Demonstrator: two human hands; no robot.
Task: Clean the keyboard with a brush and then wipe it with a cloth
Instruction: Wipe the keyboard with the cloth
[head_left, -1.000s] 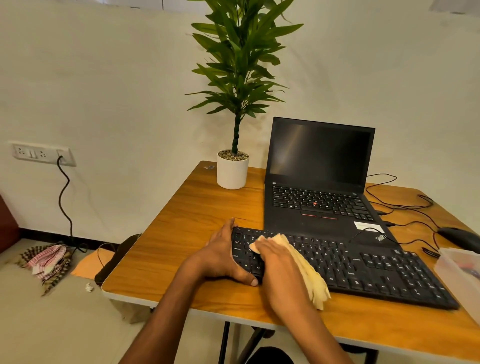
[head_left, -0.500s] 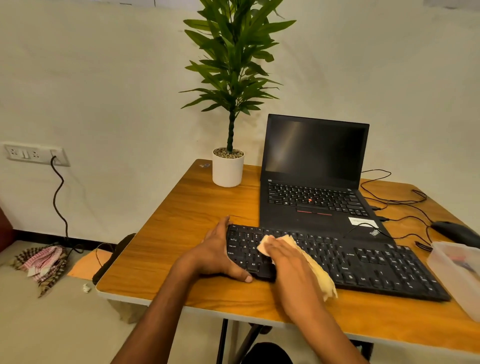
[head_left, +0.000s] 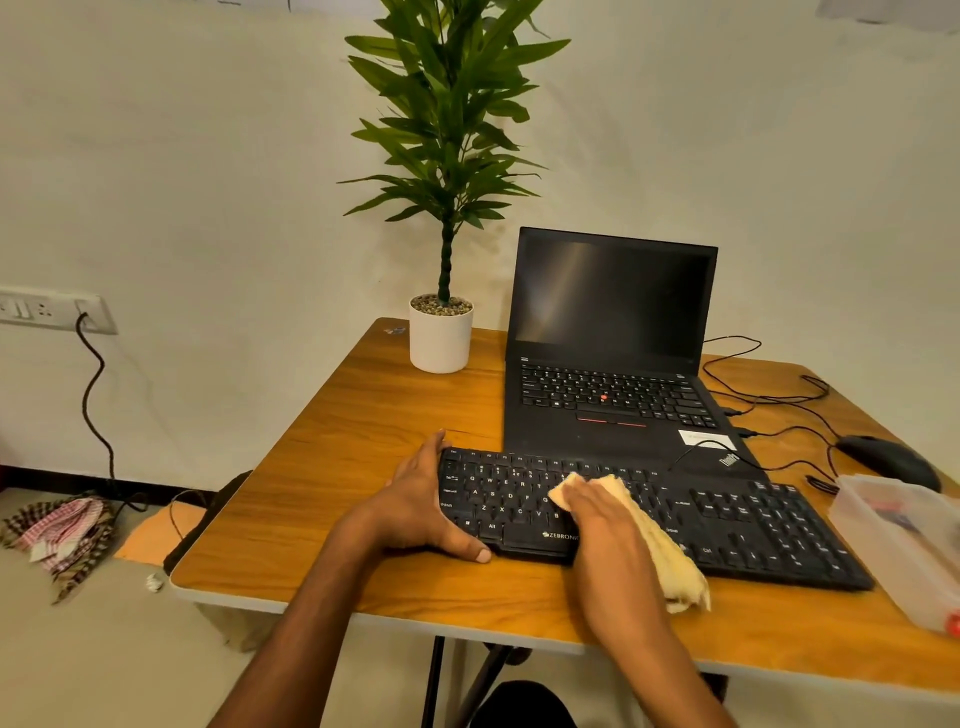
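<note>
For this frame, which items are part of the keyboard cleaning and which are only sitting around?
In use: black external keyboard; pale yellow cloth under the right hand; left hand steadying the keyboard's left end.

Lying about: open black laptop; potted green plant; black mouse; clear plastic box; checked cloth on the floor.

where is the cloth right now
In the head view the cloth lies on the middle of the keyboard under the right hand, in front of the laptop.
</note>
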